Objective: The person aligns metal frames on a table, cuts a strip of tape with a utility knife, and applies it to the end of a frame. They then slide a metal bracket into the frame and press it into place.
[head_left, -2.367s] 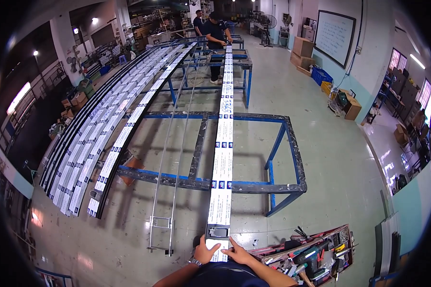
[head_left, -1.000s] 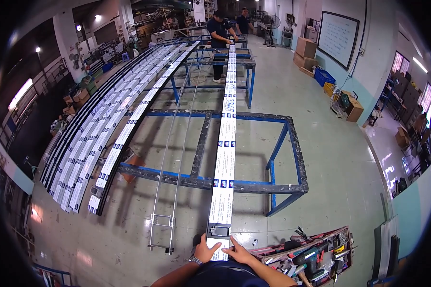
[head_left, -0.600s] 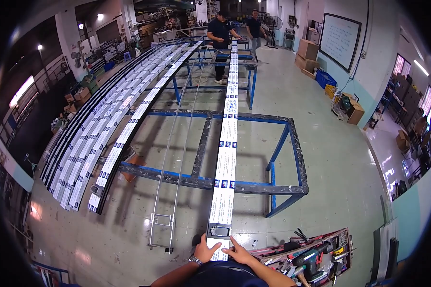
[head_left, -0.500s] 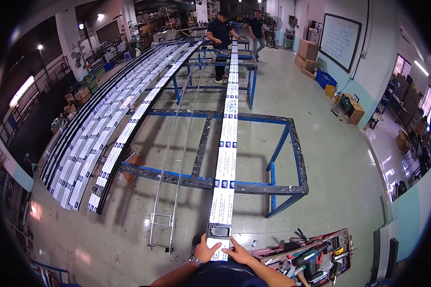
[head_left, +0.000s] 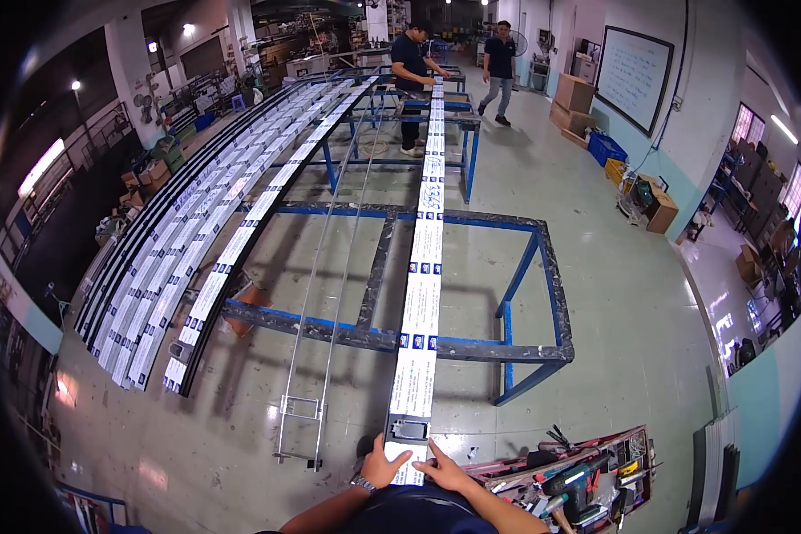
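My left hand (head_left: 382, 466) lies flat on the near end of the long white-filmed profile (head_left: 421, 294), fingers spread over its left edge, thumb up toward the dark end fitting (head_left: 408, 431); nothing is clasped, the palm only presses down. My right hand (head_left: 442, 472) rests on the same end from the other side, forefinger stretched out with its tip on the film just below that fitting, the other fingers loosely curled, so it grips nothing either. The profile runs straight away from both hands, crosses the blue steel frame (head_left: 532, 258) on its near and far rails, and reaches a second frame far off, where a person in dark clothes (head_left: 409, 76) bends over its far end. Its near end hangs past the frame's front rail, over bare floor. Just left of my left hand is open floor, then a thin metal rail pair (head_left: 316, 356) ending in a small ladder-like bracket, lying parallel and well apart from the profile. Farther left a stack of similar filmed profiles (head_left: 200, 231) curves along the floor. Just right of my right hand sits a tool tray (head_left: 636, 445) with a cordless drill (head_left: 570, 476) in it, close to my forearm. Beyond it the floor to the right is wide and open as far as the wall. Another person (head_left: 500, 58) walks in the far aisle.
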Available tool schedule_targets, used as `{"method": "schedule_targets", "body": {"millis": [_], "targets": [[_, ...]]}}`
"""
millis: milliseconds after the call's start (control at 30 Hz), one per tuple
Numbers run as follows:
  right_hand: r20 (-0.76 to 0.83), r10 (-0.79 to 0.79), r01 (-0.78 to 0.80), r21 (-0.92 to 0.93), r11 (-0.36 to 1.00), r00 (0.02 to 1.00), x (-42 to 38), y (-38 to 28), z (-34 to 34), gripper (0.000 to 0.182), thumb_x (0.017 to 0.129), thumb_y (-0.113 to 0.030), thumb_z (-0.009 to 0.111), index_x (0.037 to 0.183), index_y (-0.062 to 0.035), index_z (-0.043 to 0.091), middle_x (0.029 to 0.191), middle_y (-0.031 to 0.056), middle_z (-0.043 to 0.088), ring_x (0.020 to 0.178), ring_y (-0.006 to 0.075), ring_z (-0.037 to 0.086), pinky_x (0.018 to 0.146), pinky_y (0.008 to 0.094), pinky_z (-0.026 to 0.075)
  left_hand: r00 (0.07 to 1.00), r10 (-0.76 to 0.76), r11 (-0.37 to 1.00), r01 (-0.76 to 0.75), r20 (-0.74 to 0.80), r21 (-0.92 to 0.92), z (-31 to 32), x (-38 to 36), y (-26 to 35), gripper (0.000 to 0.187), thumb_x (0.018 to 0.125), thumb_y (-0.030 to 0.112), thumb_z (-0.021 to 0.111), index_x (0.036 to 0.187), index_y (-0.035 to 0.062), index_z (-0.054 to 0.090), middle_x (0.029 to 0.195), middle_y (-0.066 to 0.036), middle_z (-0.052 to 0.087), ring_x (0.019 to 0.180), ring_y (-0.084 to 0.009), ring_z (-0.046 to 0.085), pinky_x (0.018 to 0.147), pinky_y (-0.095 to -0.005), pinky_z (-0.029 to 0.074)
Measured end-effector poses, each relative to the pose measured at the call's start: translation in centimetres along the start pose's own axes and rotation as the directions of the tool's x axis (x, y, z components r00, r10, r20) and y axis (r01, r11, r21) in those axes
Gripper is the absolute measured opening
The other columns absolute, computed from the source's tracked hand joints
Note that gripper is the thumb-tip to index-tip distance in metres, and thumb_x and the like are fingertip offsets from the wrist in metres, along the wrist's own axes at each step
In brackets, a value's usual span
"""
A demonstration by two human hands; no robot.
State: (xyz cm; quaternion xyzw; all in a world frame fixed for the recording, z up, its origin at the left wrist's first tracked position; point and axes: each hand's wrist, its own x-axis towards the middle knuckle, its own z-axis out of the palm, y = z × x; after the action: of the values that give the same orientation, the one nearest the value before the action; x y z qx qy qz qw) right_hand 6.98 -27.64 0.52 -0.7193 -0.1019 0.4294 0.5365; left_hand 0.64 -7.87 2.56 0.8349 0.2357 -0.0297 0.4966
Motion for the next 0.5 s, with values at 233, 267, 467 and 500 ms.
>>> {"method": "schedule_targets", "body": {"millis": [233, 267, 467, 500], "targets": [[0.001, -0.019, 0.019, 0.017, 1.000, 1.000, 0.5, 1.0, 0.1, 0.103, 0.090, -0.044, 0.072, 0.156, 0.0032, 0.008, 0.084, 0.0058, 0.063, 0.073, 0.0123, 0.057, 0.068, 0.0259, 0.048, 1.000, -0.008, 1.000, 0.008, 0.005, -0.006, 0.3, 0.2, -0.7, 0.088, 0.081, 0.052, 0.076, 0.141, 0.0014, 0.036, 0.115, -0.027, 0.067, 0.107, -0.0420, 0.066, 0.092, -0.0460, 0.052], [0.000, -0.016, 0.016, 0.015, 1.000, 1.000, 0.5, 1.0, 0.1, 0.104, 0.090, -0.044, 0.072, 0.156, 0.0031, 0.008, 0.084, 0.0058, 0.063, 0.073, 0.0123, 0.057, 0.068, 0.0259, 0.048, 1.000, -0.008, 1.000, 0.008, 0.006, -0.005, 0.3, 0.2, -0.8, 0.088, 0.081, 0.052, 0.076, 0.141, 0.0014, 0.036, 0.115, -0.027, 0.067, 0.107, -0.0420, 0.066, 0.092, -0.0460, 0.052], [0.013, -0.001, 0.000, 0.022, 1.000, 1.000, 0.4, 0.8, 0.1, 0.102, 0.091, -0.042, 0.071, 0.157, 0.0023, 0.006, 0.084, 0.0063, 0.063, 0.073, 0.0124, 0.058, 0.068, 0.0259, 0.048, 1.000, -0.025, 0.999, 0.025, 0.012, -0.022, 0.4, 0.2, -0.8, 0.089, 0.081, 0.053, 0.075, 0.141, 0.0015, 0.035, 0.115, -0.027, 0.067, 0.108, -0.0421, 0.066, 0.092, -0.0459, 0.052], [0.011, -0.008, 0.007, 0.035, 0.999, 1.000, 0.4, 0.8, 0.1, 0.105, 0.090, -0.044, 0.072, 0.156, 0.0030, 0.007, 0.084, 0.0064, 0.064, 0.073, 0.0123, 0.058, 0.067, 0.0258, 0.048, 1.000, -0.017, 1.000, 0.017, 0.009, -0.026, 0.4, 0.3, -0.8, 0.089, 0.081, 0.053, 0.075, 0.141, 0.0015, 0.035, 0.115, -0.027, 0.067, 0.108, -0.0420, 0.066, 0.092, -0.0458, 0.052]]}}
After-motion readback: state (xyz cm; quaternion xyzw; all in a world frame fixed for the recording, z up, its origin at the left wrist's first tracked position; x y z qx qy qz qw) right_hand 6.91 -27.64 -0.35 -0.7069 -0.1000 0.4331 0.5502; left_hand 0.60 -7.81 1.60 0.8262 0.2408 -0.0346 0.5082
